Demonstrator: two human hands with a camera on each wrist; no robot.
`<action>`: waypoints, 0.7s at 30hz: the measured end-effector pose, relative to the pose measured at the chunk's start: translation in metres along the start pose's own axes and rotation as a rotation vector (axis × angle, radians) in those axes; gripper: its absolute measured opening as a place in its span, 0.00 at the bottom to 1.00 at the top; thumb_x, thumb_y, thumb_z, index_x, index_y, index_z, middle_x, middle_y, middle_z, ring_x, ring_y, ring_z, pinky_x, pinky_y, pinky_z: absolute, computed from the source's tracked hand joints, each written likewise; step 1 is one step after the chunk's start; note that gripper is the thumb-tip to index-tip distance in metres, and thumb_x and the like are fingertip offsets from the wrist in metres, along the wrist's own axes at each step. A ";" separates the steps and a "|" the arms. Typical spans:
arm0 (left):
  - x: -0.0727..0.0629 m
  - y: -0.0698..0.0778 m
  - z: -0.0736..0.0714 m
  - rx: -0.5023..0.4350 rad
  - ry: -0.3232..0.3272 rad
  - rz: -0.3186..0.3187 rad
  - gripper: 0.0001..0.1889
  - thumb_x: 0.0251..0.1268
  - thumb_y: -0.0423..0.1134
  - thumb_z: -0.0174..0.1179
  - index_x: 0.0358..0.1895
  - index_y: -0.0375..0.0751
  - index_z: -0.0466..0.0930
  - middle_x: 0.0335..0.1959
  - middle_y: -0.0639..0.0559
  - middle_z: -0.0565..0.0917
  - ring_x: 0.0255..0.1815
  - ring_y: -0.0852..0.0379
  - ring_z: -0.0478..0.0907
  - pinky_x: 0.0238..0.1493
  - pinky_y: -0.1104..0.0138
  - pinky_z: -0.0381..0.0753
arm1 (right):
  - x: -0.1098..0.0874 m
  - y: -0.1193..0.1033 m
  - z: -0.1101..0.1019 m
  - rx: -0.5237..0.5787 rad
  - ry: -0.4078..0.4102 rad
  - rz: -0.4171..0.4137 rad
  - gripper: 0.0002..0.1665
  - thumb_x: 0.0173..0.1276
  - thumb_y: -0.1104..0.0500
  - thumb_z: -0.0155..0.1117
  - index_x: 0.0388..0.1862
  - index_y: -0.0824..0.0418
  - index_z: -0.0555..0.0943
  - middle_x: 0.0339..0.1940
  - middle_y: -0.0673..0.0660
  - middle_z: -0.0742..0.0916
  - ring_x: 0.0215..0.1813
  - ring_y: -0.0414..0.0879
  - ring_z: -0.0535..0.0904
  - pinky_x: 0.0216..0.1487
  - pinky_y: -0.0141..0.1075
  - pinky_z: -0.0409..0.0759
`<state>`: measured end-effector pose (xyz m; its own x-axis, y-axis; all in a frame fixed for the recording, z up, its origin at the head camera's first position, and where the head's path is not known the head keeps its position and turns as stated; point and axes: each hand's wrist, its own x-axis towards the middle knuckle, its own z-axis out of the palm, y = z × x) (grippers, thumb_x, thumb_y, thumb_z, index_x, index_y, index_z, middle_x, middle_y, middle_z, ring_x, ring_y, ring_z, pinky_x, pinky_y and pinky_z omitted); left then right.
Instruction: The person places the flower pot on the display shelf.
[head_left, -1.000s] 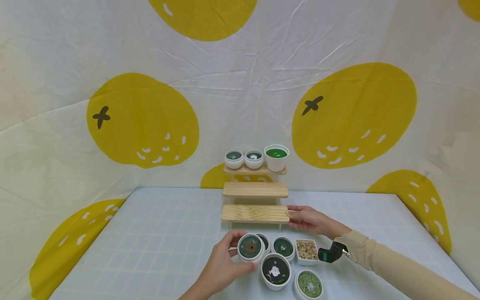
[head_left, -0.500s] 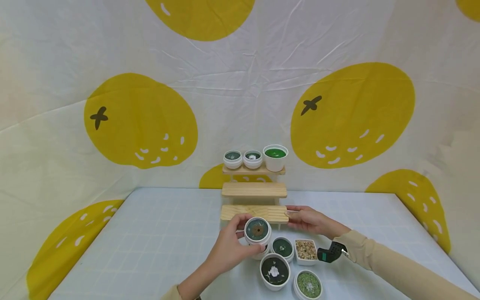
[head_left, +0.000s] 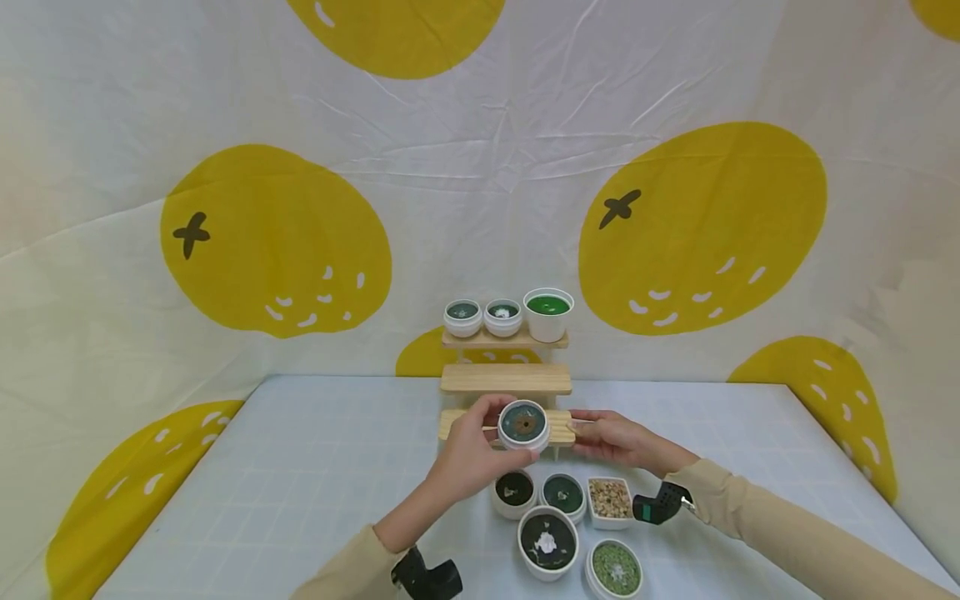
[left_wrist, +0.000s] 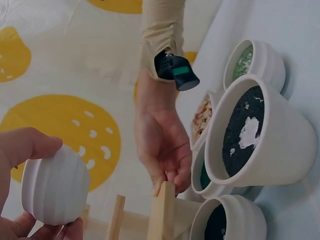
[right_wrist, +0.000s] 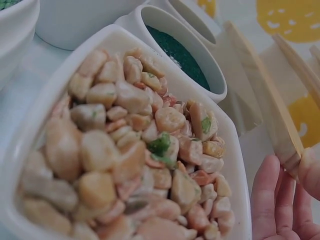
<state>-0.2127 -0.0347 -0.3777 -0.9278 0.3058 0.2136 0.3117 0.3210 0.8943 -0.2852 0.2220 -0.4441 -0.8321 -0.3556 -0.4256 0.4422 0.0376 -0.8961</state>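
The held pot (left_wrist: pixel 57 187) looks smooth and matt, the stand (head_left: pixel 506 379) grained wood.

White creased backdrop (head_left: pixel 465 167), yellow fruit prints (head_left: pixel 276 242), 2 with dark crosses (head_left: pixel 192 234); pale gridded tabletop (head_left: pixel 322 467) before it.

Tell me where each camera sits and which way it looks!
Head: on the head, facing forward and down at the wooden stand; left hand and right hand show.
Left wrist: on that wrist, facing the held pot and stand; both hands show.
Right wrist: on that wrist, facing the square dish; right hand shows.
Both wrist views share stand and dish.
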 end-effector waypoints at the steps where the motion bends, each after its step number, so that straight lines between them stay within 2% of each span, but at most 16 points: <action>1: 0.003 0.000 0.000 0.001 0.003 0.004 0.33 0.45 0.40 0.75 0.57 0.41 0.72 0.49 0.50 0.80 0.50 0.56 0.76 0.54 0.63 0.81 | 0.000 0.000 0.000 -0.005 -0.004 -0.003 0.37 0.74 0.59 0.53 0.75 0.69 0.51 0.42 0.53 0.83 0.40 0.39 0.82 0.43 0.28 0.83; 8: 0.023 0.001 0.004 -0.036 0.024 0.037 0.33 0.44 0.37 0.75 0.57 0.36 0.72 0.49 0.45 0.80 0.48 0.55 0.77 0.52 0.66 0.81 | -0.001 0.001 0.000 -0.016 0.017 0.002 0.36 0.74 0.59 0.53 0.74 0.69 0.53 0.42 0.53 0.84 0.40 0.39 0.82 0.43 0.28 0.83; 12: 0.035 0.002 0.006 -0.065 0.025 0.020 0.33 0.45 0.37 0.75 0.58 0.36 0.72 0.50 0.44 0.79 0.47 0.55 0.78 0.52 0.66 0.81 | -0.002 0.001 -0.001 -0.010 0.009 -0.009 0.36 0.73 0.59 0.54 0.74 0.69 0.53 0.43 0.54 0.84 0.41 0.39 0.82 0.44 0.29 0.83; 16: 0.044 0.002 0.009 -0.036 0.049 0.003 0.34 0.45 0.40 0.75 0.59 0.37 0.72 0.51 0.45 0.79 0.47 0.55 0.78 0.54 0.63 0.81 | -0.002 0.002 -0.001 0.011 -0.017 -0.018 0.36 0.74 0.60 0.53 0.74 0.69 0.53 0.45 0.55 0.83 0.42 0.40 0.81 0.45 0.29 0.83; 21: 0.053 0.003 0.012 -0.016 0.066 0.025 0.33 0.46 0.40 0.74 0.58 0.38 0.73 0.51 0.46 0.81 0.48 0.53 0.78 0.54 0.60 0.81 | -0.001 0.002 -0.001 -0.007 -0.017 -0.029 0.35 0.75 0.60 0.51 0.74 0.70 0.53 0.44 0.54 0.83 0.41 0.40 0.81 0.45 0.29 0.83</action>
<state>-0.2589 -0.0063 -0.3686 -0.9316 0.2534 0.2607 0.3319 0.2998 0.8944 -0.2835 0.2231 -0.4451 -0.8388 -0.3724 -0.3971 0.4157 0.0331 -0.9089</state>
